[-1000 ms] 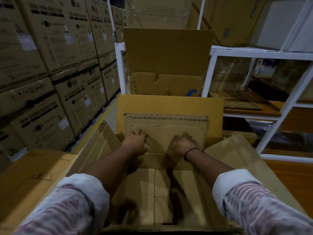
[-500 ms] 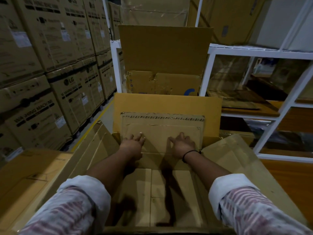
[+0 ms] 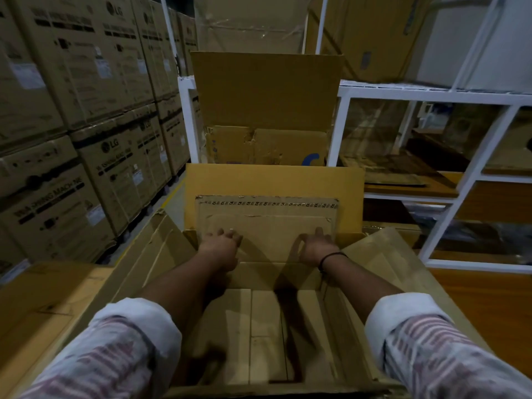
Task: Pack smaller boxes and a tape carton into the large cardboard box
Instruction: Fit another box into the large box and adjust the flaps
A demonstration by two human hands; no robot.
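- Both hands have slid apart along the flattened cardboard piece point(image 3: 267, 226) standing against the far wall of the large cardboard box point(image 3: 144, 254).
- Left hand point(image 3: 221, 246) now near that piece's left edge, right hand point(image 3: 316, 246) near its right; each grip looks loosely apart, clamped on nothing.
- Likely seating it; the box floor remains bare, so packing has barely begun.

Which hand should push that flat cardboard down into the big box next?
Probably both, left hand leading: it lies on the flat cardboard, while the right hand sits at its right edge, fingers curled.
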